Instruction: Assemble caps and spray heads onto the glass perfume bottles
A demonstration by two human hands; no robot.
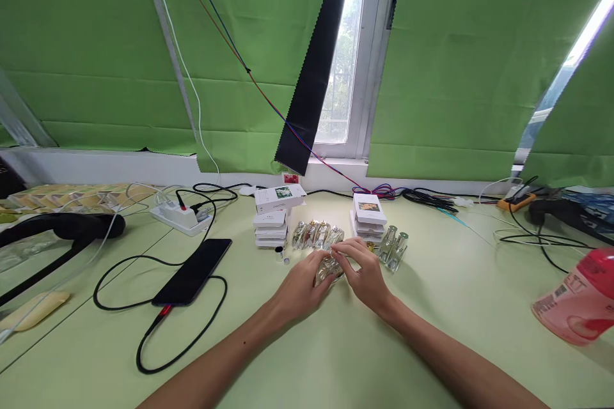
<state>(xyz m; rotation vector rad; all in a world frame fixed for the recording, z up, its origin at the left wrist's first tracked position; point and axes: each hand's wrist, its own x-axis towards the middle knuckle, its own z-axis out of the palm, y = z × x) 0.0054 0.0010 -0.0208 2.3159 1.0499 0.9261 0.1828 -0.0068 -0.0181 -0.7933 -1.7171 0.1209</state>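
In from the desk's (311, 358) back edge, my left hand (300, 284) curls round a clear glass bottle (328, 268); my right hand (362, 271) pinches by its top, hold unclear, probably adjusting it; next needs steadiness.

The only letters I can make out from here are on the pink tub (570, 308), well to the right of the row of bottles (317, 235): they look like "TT", perhaps "ETT", set at a slant. The top left box (281, 197), behind the bottles and to their left, has fine print beside its picture, too small to read. A line of lettering on the lower box (269, 218), left of the bottles, is illegible too.
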